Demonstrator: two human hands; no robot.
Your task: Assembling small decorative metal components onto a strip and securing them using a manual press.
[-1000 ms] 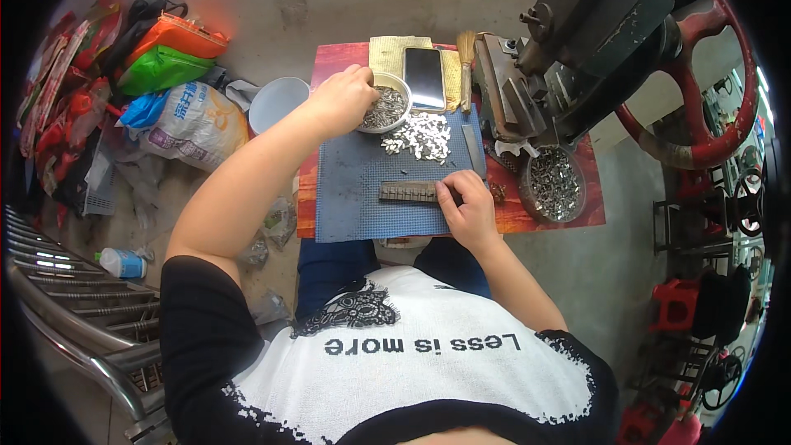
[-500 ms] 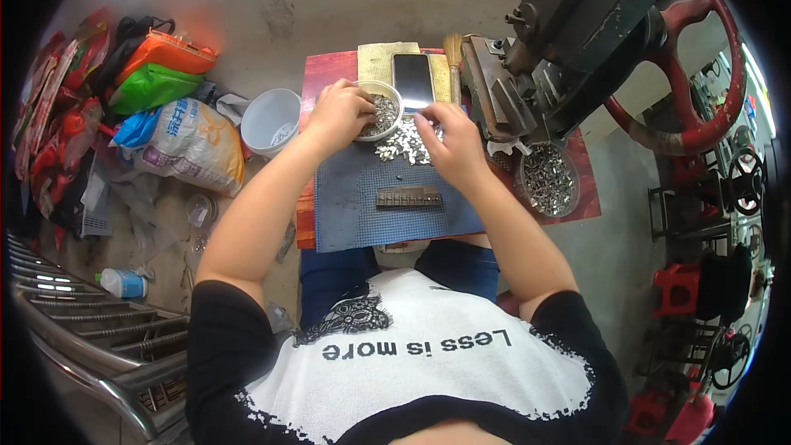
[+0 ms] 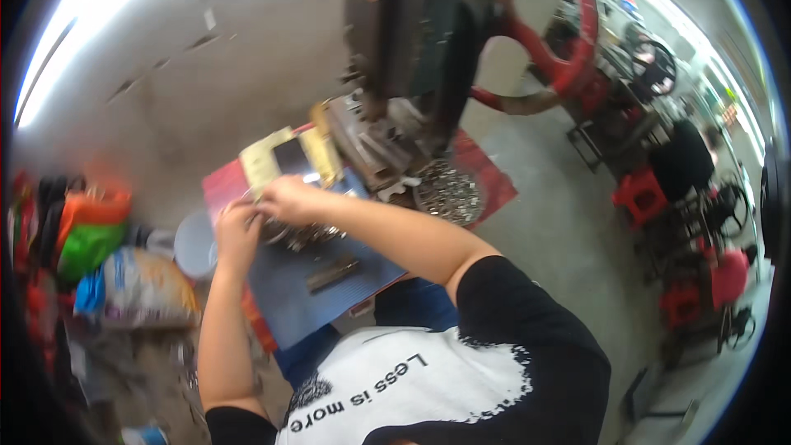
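Over the left part of the small table, my left hand (image 3: 238, 229) and my right hand (image 3: 292, 200) meet, their fingertips bent together. Whatever they pinch is hidden by the fingers and blur. Just below them lies a heap of small shiny metal pieces (image 3: 311, 237), and the bowl of pieces beside it is mostly covered by my hands. Nearer to me, a dark ridged metal block (image 3: 332, 273) rests on the blue mat (image 3: 284, 313). Beyond my right hand, a dark-screened phone (image 3: 290, 155) lies on yellow cloth (image 3: 260, 166).
A heavy press (image 3: 412, 41) with a red wheel (image 3: 587, 25) stands at the table's far right. Below it sits a round container of metal pieces (image 3: 449, 194). On the floor at left are a white bucket (image 3: 195, 245) and a printed sack (image 3: 148, 292); red stools (image 3: 639, 191) stand further right.
My head view has swung, so the table now appears further left and tilted. My right hand has moved from the loose metal pieces to my left hand, and their fingertips now meet.
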